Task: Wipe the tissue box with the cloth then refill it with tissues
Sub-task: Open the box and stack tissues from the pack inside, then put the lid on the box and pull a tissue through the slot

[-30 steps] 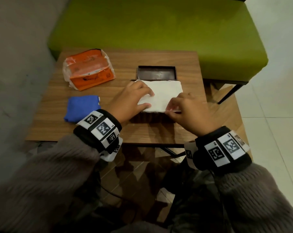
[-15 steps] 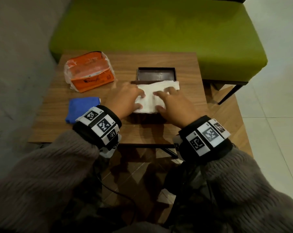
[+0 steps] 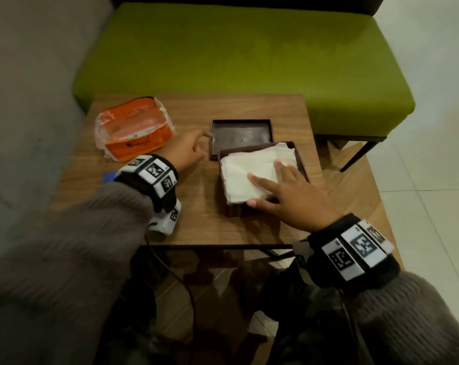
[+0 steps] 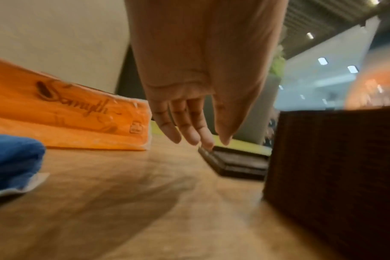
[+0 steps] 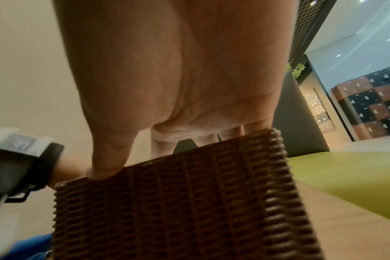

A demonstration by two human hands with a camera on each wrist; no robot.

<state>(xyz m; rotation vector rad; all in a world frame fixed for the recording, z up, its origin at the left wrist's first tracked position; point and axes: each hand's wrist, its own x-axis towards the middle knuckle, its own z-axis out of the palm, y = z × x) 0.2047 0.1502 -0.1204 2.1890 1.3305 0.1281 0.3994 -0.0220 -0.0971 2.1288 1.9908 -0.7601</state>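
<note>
A dark brown woven tissue box (image 3: 235, 208) (image 5: 189, 202) (image 4: 334, 167) stands open on the wooden table, filled with a stack of white tissues (image 3: 252, 171). My right hand (image 3: 283, 191) lies flat on the tissues with straight fingers; its thumb (image 5: 107, 158) rests on the box's near rim. The box's flat dark lid (image 3: 241, 135) (image 4: 236, 163) lies upside down just behind the box. My left hand (image 3: 190, 148) (image 4: 189, 123) reaches to the lid's left edge, fingers straight, holding nothing. The blue cloth (image 3: 108, 177) (image 4: 11, 158) lies at the left, mostly hidden by my left wrist.
An orange plastic tissue pack (image 3: 134, 129) (image 4: 67, 112) lies at the table's back left. A green upholstered bench (image 3: 236, 56) stands right behind the table (image 3: 204, 227). The tiled floor lies to the right.
My left hand has left the tissues and moved up and left to the lid's edge. The right hand has slid to the box's near right part and stays flat on the tissues.
</note>
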